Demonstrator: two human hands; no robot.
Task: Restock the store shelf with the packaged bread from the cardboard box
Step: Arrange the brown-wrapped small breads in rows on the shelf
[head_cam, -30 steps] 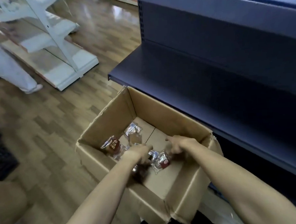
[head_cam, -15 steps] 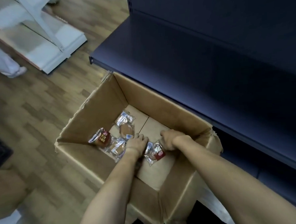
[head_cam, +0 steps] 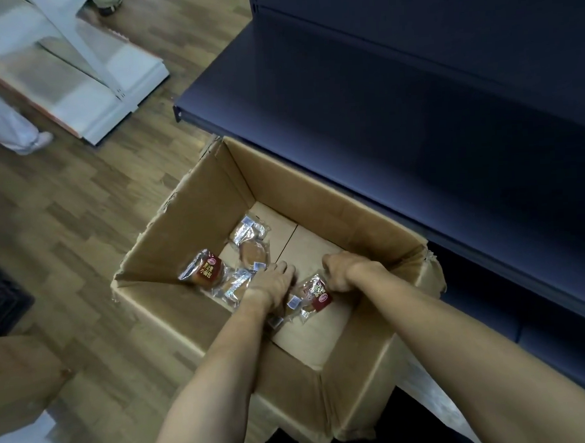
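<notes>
- Both hands reach into the cardboard box (head_cam: 189, 226) beside the dark shelf (head_cam: 313, 118)
- Right hand (head_cam: 341, 271) curls over a red-labelled bread packet (head_cam: 317, 293) — seemingly gripping it
- Left hand (head_cam: 274, 281) lies flat, fingers straight, on another packet (head_cam: 235, 285)

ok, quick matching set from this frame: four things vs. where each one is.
Things:
1. left hand
2. red-label bread pack
3. dark blue shelf
4. white shelf unit

Places:
A. top left, on the wooden floor
B. against the box's left wall
C. just behind the cardboard box
D. inside the box, on clear bread packs

Pairs: 1-D, 2-B, 3-C, 4-A
</notes>
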